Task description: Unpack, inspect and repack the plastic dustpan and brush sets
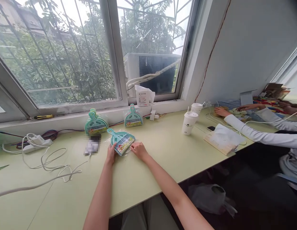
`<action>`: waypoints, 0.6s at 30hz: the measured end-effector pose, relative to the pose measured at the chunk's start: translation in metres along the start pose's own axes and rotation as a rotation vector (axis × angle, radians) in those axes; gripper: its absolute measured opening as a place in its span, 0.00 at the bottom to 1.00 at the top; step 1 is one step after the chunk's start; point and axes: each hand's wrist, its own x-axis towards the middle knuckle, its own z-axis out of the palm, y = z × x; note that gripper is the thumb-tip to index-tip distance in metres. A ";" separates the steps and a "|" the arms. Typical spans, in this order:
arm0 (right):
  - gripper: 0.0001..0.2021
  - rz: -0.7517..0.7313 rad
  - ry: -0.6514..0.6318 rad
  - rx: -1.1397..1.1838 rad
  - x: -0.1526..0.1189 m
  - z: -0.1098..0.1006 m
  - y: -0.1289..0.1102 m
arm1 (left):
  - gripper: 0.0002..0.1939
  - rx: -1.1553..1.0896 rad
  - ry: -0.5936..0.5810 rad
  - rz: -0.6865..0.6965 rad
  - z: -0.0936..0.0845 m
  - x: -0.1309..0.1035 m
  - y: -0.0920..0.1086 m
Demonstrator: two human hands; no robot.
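Observation:
A teal mini dustpan-and-brush set (pixel 122 142) in clear wrap lies tilted on the pale green table in front of me, its handle pointing up and left. My left hand (pixel 111 153) grips its lower left edge, thumb on top. At the lower right corner, my right hand (pixel 139 150) has its fingers curled and pinched against the edge of the wrap. Behind it, a stack of similar dustpan sets (pixel 96 123) leans on the wall under the window. To the right of that stack, another teal dustpan set (pixel 133 116) leans there too.
White cables and a power strip (pixel 37 145) spread over the left side. Two white cups, the nearer one (pixel 189 123) with a straw, stand right of centre. Beyond are a tissue pack (pixel 223 139), a phone (pixel 211 128) and other people's hands. A screwdriver (pixel 43 117) lies on the sill.

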 end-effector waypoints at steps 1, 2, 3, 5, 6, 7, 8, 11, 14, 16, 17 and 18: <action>0.12 0.014 -0.023 0.025 -0.004 -0.001 0.000 | 0.18 -0.003 0.004 0.005 0.000 -0.002 -0.001; 0.13 0.034 -0.034 0.061 -0.006 -0.002 0.000 | 0.18 -0.010 0.000 0.009 0.001 -0.004 -0.002; 0.14 0.065 -0.034 0.110 -0.007 -0.003 0.000 | 0.19 -0.021 -0.008 0.010 0.002 -0.007 -0.003; 0.16 0.202 0.007 0.239 -0.007 -0.004 0.002 | 0.18 -0.068 -0.041 -0.002 0.008 -0.014 -0.005; 0.18 0.300 0.041 0.314 -0.006 -0.006 0.005 | 0.18 -0.104 -0.068 -0.018 0.012 -0.017 -0.006; 0.19 0.401 0.079 0.394 -0.005 -0.007 0.008 | 0.17 -0.140 -0.105 -0.042 0.016 -0.021 -0.007; 0.20 0.495 0.118 0.478 -0.003 -0.009 0.013 | 0.16 -0.171 -0.148 -0.071 0.021 -0.023 -0.008; 0.19 0.689 0.220 0.734 0.002 -0.015 0.032 | 0.18 -0.179 -0.290 -0.156 0.034 -0.026 -0.008; 0.15 0.755 0.313 1.021 0.007 -0.017 0.047 | 0.21 -0.130 -0.414 -0.208 0.043 -0.020 -0.006; 0.15 0.739 0.351 1.138 0.011 -0.015 0.050 | 0.21 -0.105 -0.491 -0.203 0.045 -0.015 -0.004; 0.16 0.728 0.358 1.185 0.012 -0.013 0.050 | 0.21 -0.082 -0.524 -0.187 0.045 -0.013 -0.002; 0.17 0.724 0.355 1.238 0.013 -0.012 0.048 | 0.21 -0.047 -0.548 -0.164 0.044 -0.012 -0.001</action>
